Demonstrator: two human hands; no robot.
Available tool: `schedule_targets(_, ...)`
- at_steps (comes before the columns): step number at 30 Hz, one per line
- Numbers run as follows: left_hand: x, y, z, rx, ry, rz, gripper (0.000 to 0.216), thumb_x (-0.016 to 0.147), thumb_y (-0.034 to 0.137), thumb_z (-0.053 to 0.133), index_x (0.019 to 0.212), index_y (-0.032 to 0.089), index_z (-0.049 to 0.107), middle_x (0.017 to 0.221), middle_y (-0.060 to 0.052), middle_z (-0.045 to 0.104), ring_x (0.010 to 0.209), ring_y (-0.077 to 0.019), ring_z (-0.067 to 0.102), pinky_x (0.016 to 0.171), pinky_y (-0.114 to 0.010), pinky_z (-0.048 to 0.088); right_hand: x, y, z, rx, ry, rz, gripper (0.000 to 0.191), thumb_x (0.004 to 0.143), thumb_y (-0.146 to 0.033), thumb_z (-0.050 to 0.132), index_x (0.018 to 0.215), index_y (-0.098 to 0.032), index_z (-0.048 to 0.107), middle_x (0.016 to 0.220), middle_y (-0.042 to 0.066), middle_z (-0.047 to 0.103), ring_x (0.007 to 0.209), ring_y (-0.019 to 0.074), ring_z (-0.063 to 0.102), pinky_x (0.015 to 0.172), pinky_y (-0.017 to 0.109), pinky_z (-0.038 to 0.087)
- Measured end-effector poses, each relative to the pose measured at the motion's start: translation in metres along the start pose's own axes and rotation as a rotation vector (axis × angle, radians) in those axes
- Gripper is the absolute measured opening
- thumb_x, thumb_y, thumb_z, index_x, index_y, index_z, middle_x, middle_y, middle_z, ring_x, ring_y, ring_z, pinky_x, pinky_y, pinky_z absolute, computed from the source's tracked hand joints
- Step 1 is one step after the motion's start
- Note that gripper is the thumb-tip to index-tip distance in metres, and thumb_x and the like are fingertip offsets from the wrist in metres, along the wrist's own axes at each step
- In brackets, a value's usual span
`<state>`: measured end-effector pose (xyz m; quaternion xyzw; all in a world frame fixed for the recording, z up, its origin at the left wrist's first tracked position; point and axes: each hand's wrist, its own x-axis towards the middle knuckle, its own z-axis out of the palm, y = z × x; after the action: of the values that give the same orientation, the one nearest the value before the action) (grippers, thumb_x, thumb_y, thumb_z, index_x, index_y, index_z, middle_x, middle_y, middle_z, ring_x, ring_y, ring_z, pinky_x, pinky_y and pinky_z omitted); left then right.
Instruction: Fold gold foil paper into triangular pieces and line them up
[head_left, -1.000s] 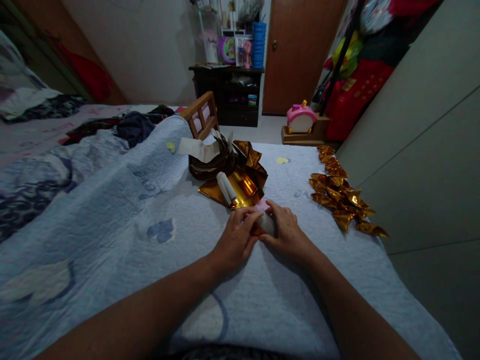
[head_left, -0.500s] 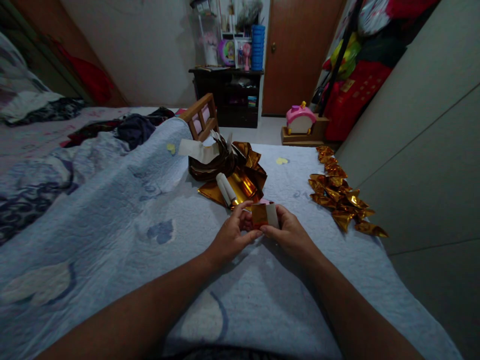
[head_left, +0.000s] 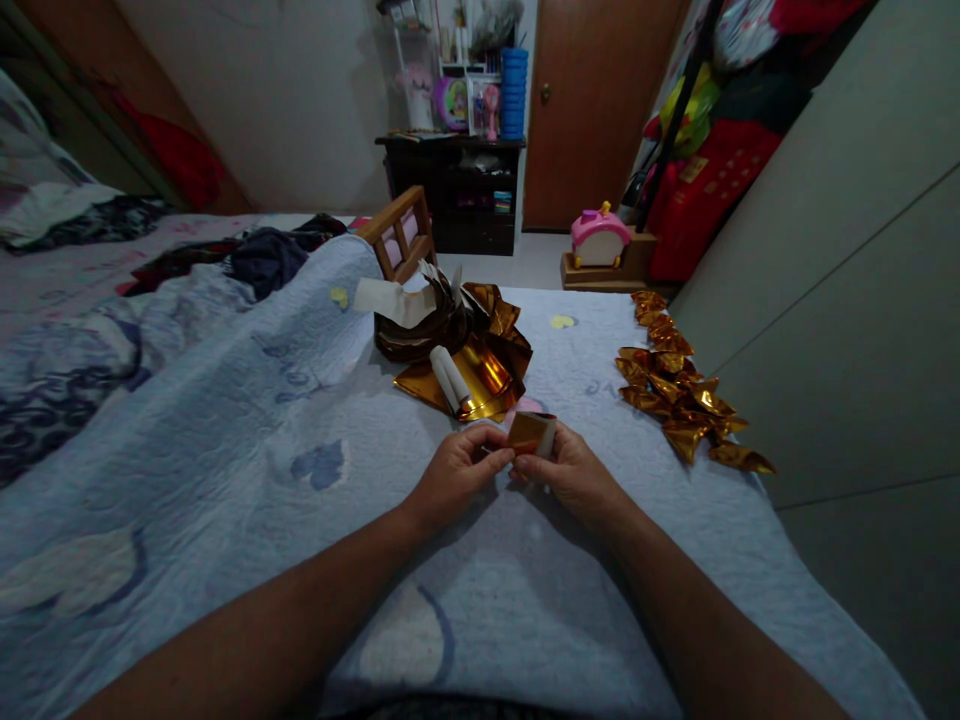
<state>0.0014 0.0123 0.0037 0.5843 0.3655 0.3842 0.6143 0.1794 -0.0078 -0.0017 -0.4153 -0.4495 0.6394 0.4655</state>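
Observation:
Between my hands is a small folded sheet of gold foil paper (head_left: 529, 433), gold on the side towards me with a pale strip at its right. My left hand (head_left: 466, 465) pinches its left lower edge between thumb and fingers. My right hand (head_left: 571, 465) grips its right side, the thumb across the lower front. Just beyond them lies a pile of loose gold foil sheets (head_left: 480, 375), some curled with their white backs showing. A bundle of stacked paper (head_left: 412, 335) sits behind these sheets. Folded gold foil pieces (head_left: 675, 395) lie in a heap at the right.
A pale blue quilt (head_left: 300, 560) covers the bed under everything. A pale cabinet wall (head_left: 862, 400) runs along the right. Past the bed stand a wooden rail (head_left: 397, 225), a dark shelf (head_left: 454, 200) and a pink toy (head_left: 600, 238). Clothes (head_left: 270, 258) lie at the left.
The foil paper in my hands has tilted and bent, with its pale right part now narrower. My left fingers have closed in at its lower left edge.

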Motion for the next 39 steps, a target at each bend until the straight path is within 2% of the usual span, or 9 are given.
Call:
schedule_targets(8,-0.001,0.001,0.003,-0.140,0.157,-0.052,0.027,0.079,0.038,0.077,0.083,0.017,0.059,0.074,0.002,0.062,0.067,-0.0118,0.060,0.066,-0.023,0.049,0.002,-0.005,-0.001,0.077,0.056,-0.012,0.045,0.064,-0.029,0.088,0.100,-0.021,0.062,0.092,0.002,0.072,0.079,0.0167,0.066,0.073,0.031,0.052)
schedule_targets(15,0.000,0.000,0.001,-0.119,0.166,-0.011,0.035,0.083,0.032,0.071,0.109,0.021,0.051,0.070,0.006,0.059,0.063,-0.0112,0.059,0.062,-0.021,0.046,0.000,-0.011,-0.007,-0.018,0.180,-0.014,0.037,0.073,-0.041,0.079,0.095,-0.023,0.054,0.066,-0.007,0.060,0.052,0.0102,0.051,0.049,0.022,0.038)
schedule_targets(18,-0.002,-0.002,0.000,-0.020,0.139,0.014,0.028,0.088,0.030,0.063,0.111,0.021,0.049,0.069,0.008,0.054,0.060,-0.0101,0.054,0.060,-0.021,0.043,-0.001,-0.012,-0.008,-0.239,0.224,-0.032,0.028,0.079,-0.041,0.070,0.096,-0.022,0.056,0.059,-0.008,0.053,0.049,0.0117,0.048,0.049,0.024,0.036)
schedule_targets(21,-0.004,-0.004,-0.002,0.187,0.121,0.026,0.019,0.091,0.027,0.054,0.109,0.021,0.050,0.075,0.004,0.057,0.063,-0.0118,0.054,0.060,-0.023,0.042,-0.002,-0.012,-0.008,-0.640,0.288,-0.117,0.015,0.085,-0.031,0.061,0.095,-0.021,0.061,0.061,-0.005,0.056,0.055,0.0145,0.053,0.055,0.027,0.037)
schedule_targets(24,-0.005,-0.006,-0.005,0.496,0.121,0.048,0.021,0.092,0.023,0.050,0.113,0.020,0.053,0.079,0.001,0.060,0.068,-0.0154,0.057,0.064,-0.027,0.043,-0.003,-0.009,-0.009,-0.989,0.295,-0.140,0.018,0.086,-0.024,0.057,0.101,-0.019,0.065,0.068,0.000,0.063,0.061,0.0178,0.057,0.062,0.031,0.039)
schedule_targets(27,-0.004,-0.006,-0.006,0.670,0.126,0.096,0.024,0.093,0.020,0.048,0.116,0.020,0.055,0.086,-0.002,0.063,0.077,-0.0189,0.060,0.071,-0.031,0.046,-0.002,-0.004,-0.010,-1.155,0.276,-0.145,0.023,0.085,-0.021,0.058,0.106,-0.017,0.066,0.075,0.005,0.067,0.071,0.0229,0.061,0.069,0.035,0.043)
schedule_targets(30,-0.003,-0.007,-0.007,0.682,0.099,0.134,0.026,0.093,0.020,0.047,0.118,0.020,0.055,0.096,-0.006,0.066,0.087,-0.0216,0.063,0.079,-0.034,0.048,-0.001,-0.002,-0.012,-1.122,0.253,-0.291,0.031,0.080,-0.017,0.057,0.110,-0.016,0.065,0.093,0.011,0.070,0.090,0.0275,0.062,0.083,0.041,0.048)
schedule_targets(33,-0.003,-0.005,-0.007,0.654,0.050,0.168,0.025,0.094,0.020,0.047,0.117,0.020,0.056,0.105,-0.008,0.067,0.095,-0.0230,0.063,0.085,-0.036,0.049,-0.001,-0.004,-0.012,-0.942,0.198,-0.392,0.040,0.078,-0.017,0.055,0.117,-0.019,0.064,0.112,0.012,0.070,0.104,0.0274,0.061,0.093,0.043,0.049)
schedule_targets(39,-0.004,-0.005,-0.009,0.523,-0.081,0.158,0.023,0.095,0.024,0.049,0.116,0.021,0.057,0.102,-0.006,0.066,0.093,-0.0217,0.063,0.086,-0.036,0.049,-0.001,-0.008,-0.011,-0.680,0.217,-0.241,0.043,0.083,-0.034,0.059,0.122,-0.017,0.064,0.111,0.012,0.070,0.097,0.0252,0.064,0.088,0.041,0.051)
